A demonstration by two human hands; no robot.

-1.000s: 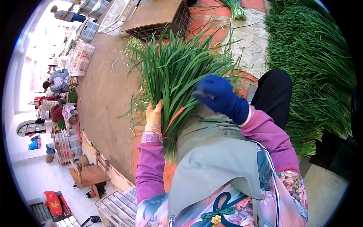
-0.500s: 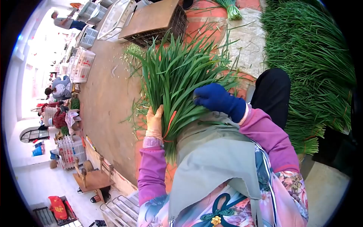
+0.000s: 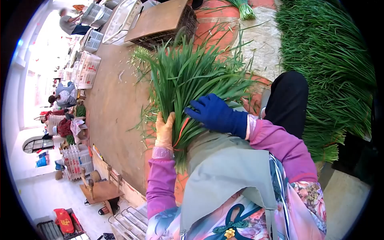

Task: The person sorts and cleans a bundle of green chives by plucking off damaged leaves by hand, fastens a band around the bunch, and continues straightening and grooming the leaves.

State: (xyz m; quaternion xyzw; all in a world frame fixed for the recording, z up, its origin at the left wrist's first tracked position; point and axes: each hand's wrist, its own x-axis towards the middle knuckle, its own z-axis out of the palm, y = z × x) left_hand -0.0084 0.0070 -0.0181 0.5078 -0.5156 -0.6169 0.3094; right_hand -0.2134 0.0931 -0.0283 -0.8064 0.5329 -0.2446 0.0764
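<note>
A big bunch of garlic chives rests against my lap, its leaves fanned out away from me and its pale stems toward me. An orange-red tie loops around its lower part. My left hand, in a yellowish glove, grips the left side of the bunch above the tie; the fingers around the leaves are partly hidden. In a dark blue knitted glove, my right hand lies on the right side of the leaves with its fingers spread. A grey apron covers my lap.
A long heap of chives lies on the right. A smaller tied bunch is at the top. A board-topped black crate stands ahead. White baskets, a wooden stool and several people are on the left.
My right hand has moved left and a little down onto the leaves, and its curled fingers have spread. My left hand stays on the bunch.
</note>
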